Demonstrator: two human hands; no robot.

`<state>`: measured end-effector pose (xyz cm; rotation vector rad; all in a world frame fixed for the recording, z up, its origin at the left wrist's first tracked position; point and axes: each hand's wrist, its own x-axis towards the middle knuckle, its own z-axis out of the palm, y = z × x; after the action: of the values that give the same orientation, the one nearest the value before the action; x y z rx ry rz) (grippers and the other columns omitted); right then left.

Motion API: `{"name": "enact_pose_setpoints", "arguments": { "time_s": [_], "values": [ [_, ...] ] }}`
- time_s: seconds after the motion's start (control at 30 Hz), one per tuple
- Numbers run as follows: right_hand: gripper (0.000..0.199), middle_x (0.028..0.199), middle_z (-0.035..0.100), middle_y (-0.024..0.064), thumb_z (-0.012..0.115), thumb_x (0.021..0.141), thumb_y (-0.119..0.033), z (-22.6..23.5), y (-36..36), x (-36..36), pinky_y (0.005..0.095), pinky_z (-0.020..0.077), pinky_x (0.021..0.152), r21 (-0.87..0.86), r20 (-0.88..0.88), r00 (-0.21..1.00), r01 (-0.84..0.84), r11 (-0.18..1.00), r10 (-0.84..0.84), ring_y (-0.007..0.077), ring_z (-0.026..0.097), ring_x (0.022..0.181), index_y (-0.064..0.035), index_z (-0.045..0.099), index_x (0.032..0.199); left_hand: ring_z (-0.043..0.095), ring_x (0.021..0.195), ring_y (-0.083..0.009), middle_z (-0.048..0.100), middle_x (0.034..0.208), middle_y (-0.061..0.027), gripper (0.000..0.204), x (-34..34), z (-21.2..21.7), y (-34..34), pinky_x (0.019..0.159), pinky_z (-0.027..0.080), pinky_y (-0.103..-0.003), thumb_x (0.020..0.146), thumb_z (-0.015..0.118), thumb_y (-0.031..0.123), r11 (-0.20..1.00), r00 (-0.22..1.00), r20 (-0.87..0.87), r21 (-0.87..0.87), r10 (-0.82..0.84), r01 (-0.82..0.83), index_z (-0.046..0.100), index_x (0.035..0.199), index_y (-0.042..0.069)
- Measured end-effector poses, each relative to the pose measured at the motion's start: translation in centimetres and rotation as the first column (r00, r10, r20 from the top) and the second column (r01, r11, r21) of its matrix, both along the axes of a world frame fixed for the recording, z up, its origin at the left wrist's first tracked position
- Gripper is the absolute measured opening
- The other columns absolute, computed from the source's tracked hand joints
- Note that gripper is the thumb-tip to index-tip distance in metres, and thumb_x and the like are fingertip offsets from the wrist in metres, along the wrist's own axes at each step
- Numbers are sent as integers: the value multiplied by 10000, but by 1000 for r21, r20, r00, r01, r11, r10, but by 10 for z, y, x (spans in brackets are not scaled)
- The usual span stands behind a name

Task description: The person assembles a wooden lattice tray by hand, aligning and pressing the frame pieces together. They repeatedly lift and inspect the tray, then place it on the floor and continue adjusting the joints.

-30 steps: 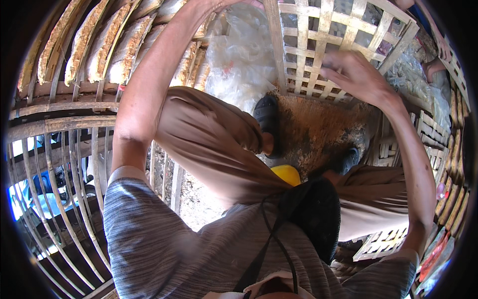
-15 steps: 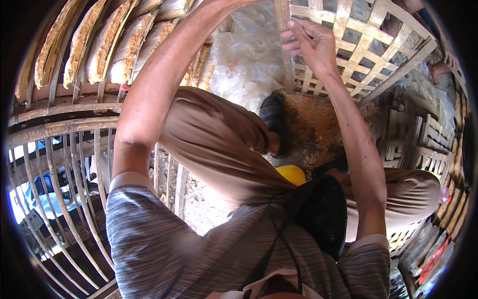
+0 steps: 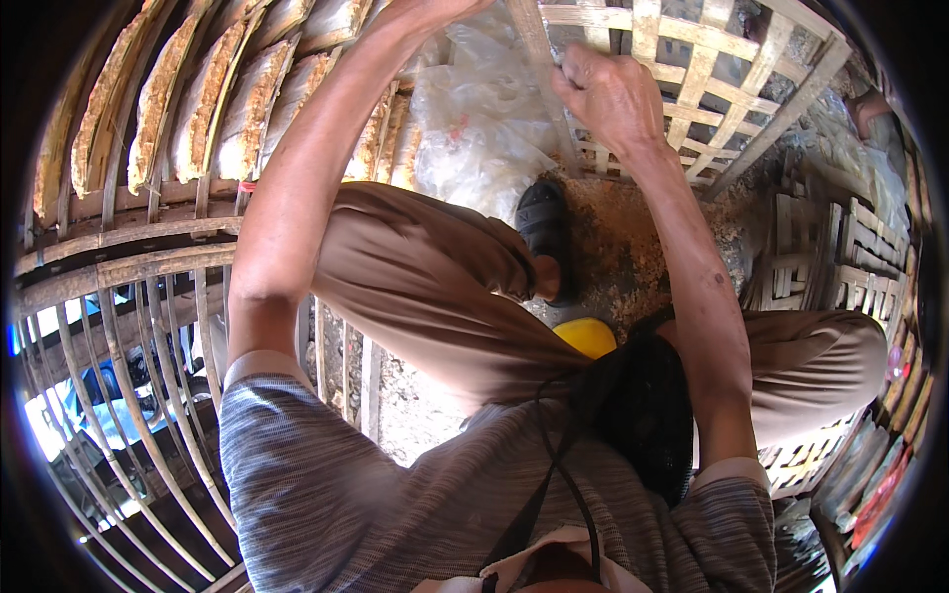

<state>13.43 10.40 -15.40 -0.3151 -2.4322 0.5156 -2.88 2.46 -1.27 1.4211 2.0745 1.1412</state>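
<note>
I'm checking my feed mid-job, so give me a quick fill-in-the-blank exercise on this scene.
The left forearm runs out past the picture's ____ edge.
In the picture, the right hand overlaps the slatted panel's ____ (left/right) half.
The rounded object below the sandal is ____.
The trousers are ____.

Missing words: top; left; yellow; brown.

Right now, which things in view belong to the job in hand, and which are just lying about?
Apparently in use:
- right hand
- woven lattice panel, beside that hand

Apparently just lying about:
- clear plastic sheeting
- yellow rounded object
</note>
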Motion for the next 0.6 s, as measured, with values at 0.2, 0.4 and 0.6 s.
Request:
{"name": "enact_pose_setpoints", "arguments": {
  "time_s": [0.2,0.4,0.6],
  "values": [
    [278,671,729,58,769,935,-261,-8,-2,16,309,529,465,-231,-204,979,-56,971,7,140,648,491,-58,770,1124,511,495,-96,579,562,-14,545,-8,-5,0,644,529,-337,1051,586,484,997,998,-3,48,-58,58,645,654,115],
    [364,694,735,73,752,958,-241,0,2,-5,282,589,521,-246,88,995,-14,969,37,140,696,552,-41,723,1261,437,414,-74,558,524,6,545,-1,3,-1,468,432,-289,1052,577,491,999,1000,-5,-15,-29,28,656,663,118],
    [316,755,735,100,673,1015,-215,15,12,-4,301,600,554,-566,121,966,-124,815,230,145,710,607,-17,717,1258,439,420,-64,578,533,13,512,-7,-5,-2,415,364,-276,1060,584,450,997,996,-63,49,-61,64,677,683,116]
  ]
}}
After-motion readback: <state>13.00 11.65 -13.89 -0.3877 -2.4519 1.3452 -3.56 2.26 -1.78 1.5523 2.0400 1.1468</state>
